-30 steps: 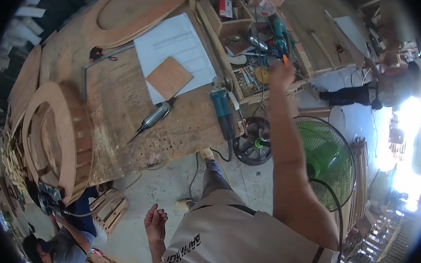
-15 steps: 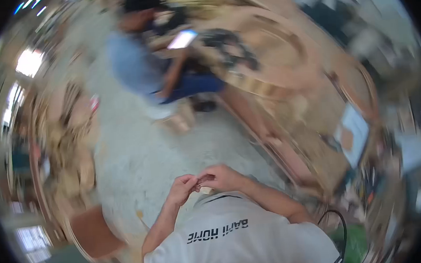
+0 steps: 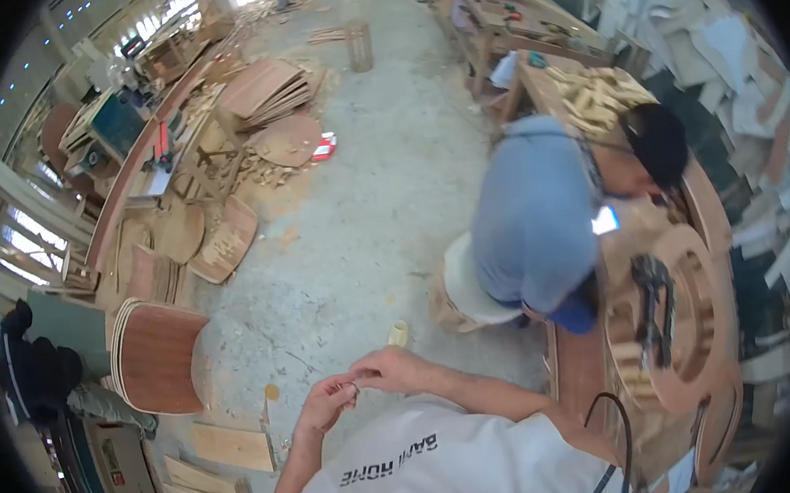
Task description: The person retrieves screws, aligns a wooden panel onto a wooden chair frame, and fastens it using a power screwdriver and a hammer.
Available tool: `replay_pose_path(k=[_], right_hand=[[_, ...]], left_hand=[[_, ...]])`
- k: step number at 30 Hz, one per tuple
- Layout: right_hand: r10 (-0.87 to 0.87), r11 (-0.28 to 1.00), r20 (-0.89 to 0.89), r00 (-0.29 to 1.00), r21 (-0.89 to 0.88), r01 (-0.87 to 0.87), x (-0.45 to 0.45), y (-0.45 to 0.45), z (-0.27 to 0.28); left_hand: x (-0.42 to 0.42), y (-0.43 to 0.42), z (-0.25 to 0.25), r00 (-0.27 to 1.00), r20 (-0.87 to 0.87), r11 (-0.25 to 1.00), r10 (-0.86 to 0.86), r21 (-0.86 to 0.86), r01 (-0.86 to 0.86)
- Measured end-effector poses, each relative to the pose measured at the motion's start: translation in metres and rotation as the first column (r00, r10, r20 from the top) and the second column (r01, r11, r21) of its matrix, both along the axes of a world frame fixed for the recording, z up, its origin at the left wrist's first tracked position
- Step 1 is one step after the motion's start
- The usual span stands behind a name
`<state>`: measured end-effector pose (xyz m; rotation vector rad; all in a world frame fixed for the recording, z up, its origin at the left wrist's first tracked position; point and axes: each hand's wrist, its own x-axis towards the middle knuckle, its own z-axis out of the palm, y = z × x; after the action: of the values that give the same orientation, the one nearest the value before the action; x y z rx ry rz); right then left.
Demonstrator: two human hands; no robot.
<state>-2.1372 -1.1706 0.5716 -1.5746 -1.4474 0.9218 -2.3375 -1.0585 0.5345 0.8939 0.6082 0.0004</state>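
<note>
In front of my white shirt (image 3: pixel 482 442), my left hand (image 3: pixel 329 401) and my right hand (image 3: pixel 392 369) meet, fingertips touching. The fingers of both are closed in a pinch. Something small may be between them, but I cannot make it out. Below the hands lies grey concrete floor (image 3: pixel 325 297). A light-coloured shoe tip (image 3: pixel 398 332) shows just past my right hand.
At right a person in a blue shirt (image 3: pixel 534 205) sits bent beside a lit screen (image 3: pixel 605 220). A power tool (image 3: pixel 654 306) rests on a round wooden frame (image 3: pixel 679 382). Curved panels (image 3: pixel 157 355), stacked boards (image 3: pixel 263 89) and a wooden stool-like cylinder (image 3: pixel 359 47) stand left and ahead.
The view has turned from the tool-covered workbench to the open floor and seated person. My right hand has come back from the tool tray to meet my left hand.
</note>
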Motion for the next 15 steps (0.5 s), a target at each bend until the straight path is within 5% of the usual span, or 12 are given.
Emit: replay_pose_path(k=[7, 10, 13, 15], right_hand=[[-0.016, 1.000, -0.035, 0.999, 0.006, 0.016, 0.141, 0.192, 0.017], [0.132, 0.991, 0.004, 0.991, -0.014, -0.132, 0.208, 0.263, 0.036], [0.176, 0.984, 0.053, 0.983, -0.050, -0.173, 0.288, 0.333, 0.018], [0.046, 0.997, 0.086, 0.995, -0.064, -0.040, 0.352, 0.373, -0.018]], left_hand=[[0.043, 0.145, -0.029, 0.889, -0.165, 0.904, 0.427, 0.053, -0.425], [0.078, 0.201, -0.046, 0.786, -0.207, 0.809, 0.583, 0.051, -0.586], [0.144, 0.270, -0.077, 0.748, -0.222, 0.769, 0.625, 0.008, -0.640], [0.203, 0.330, -0.100, 0.775, -0.197, 0.788, 0.601, -0.015, -0.615]])
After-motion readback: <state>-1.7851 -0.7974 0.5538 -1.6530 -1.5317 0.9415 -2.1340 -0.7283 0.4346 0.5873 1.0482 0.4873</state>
